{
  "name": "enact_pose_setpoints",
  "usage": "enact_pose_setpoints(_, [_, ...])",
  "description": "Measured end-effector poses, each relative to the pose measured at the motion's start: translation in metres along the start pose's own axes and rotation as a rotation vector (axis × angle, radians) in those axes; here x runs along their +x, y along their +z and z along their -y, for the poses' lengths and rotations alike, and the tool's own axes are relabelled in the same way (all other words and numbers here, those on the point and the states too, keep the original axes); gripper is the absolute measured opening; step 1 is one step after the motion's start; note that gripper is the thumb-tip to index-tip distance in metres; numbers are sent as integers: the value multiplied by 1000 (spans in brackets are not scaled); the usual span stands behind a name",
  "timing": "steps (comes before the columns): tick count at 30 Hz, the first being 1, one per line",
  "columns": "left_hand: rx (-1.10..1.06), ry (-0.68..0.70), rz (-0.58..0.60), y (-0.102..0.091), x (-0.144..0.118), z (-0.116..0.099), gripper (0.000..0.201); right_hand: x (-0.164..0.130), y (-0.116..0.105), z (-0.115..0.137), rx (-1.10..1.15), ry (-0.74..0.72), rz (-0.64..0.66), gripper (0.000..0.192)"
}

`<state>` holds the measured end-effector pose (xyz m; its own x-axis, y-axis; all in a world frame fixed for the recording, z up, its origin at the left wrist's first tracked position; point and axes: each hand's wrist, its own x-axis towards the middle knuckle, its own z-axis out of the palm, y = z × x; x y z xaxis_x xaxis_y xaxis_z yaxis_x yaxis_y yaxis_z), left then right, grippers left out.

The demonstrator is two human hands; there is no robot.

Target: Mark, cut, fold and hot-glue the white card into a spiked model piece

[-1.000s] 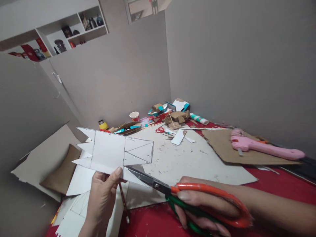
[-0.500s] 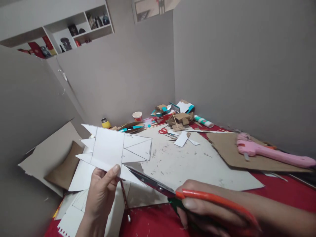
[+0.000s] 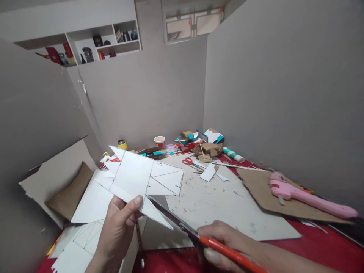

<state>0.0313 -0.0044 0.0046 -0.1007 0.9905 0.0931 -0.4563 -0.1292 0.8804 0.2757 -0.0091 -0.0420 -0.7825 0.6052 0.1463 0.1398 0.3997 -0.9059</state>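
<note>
Left hand [image 3: 118, 227] pinches the white card cutout [image 3: 142, 178] at its lower edge, thumb on the face and the other fingers behind it, holding it up off the table, tilted. Cutout has pencil fold and cut lines, pointed flaps on the left side, a long triangular tab hanging at the bottom.

Right hand [image 3: 227, 244] is closed around the orange-handled scissors [image 3: 199, 235]; fingers wrapped on the handle, most of the handle below frame. Blades run up under the cutout along the base of the triangular tab; can't tell how far apart the blades stand.

Handling, my read: thin card, very light, semi-stiff. Holds flat on its own but creases easily along the drawn lines. Pointed flaps are the weak spots, they bend or tear if gripped. Best hold is the plain central panel near the cut line, as now, so the sheet doesn't flop against the blades. Dry matte surface, not slippery.

Around it: large white sheet [image 3: 227, 201] on the red table [image 3: 327, 235], more card offcuts [image 3: 85, 201] under the left hand, pencil [image 3: 139, 242] below the cutout, small red scissors [image 3: 189, 162], pink glue gun [image 3: 309, 197] on brown cardboard [image 3: 261, 189], paper cup [image 3: 159, 141], glue stick [image 3: 233, 154].
</note>
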Motion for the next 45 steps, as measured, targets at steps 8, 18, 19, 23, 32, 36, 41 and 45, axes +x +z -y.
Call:
enact_pose_setpoints(8, [13,-28,25,-3,1,1,47,-1,3,0,-89,88,-43,48])
enact_pose_setpoints(18, [4,-58,52,-3,0,3,53,0,4,-7,-66,88,-39,47])
enact_pose_setpoints(19, [3,-65,57,-3,0,3,53,1,5,-7,-66,79,-41,47])
enact_pose_setpoints(23, [-13,-82,50,-4,0,3,54,2,5,-6,-59,66,-57,47])
enact_pose_setpoints(32, [-34,-89,65,-3,0,3,53,2,4,2,-11,104,-54,39])
enact_pose_setpoints(36, [-61,-105,63,-4,0,3,52,2,5,8,-108,168,-85,32])
enact_pose_setpoints(41, [-106,-148,44,0,-2,3,50,5,7,17,-268,309,-130,21])
enact_pose_setpoints(45, [-130,-157,24,3,-3,5,49,5,7,20,-364,269,-148,18])
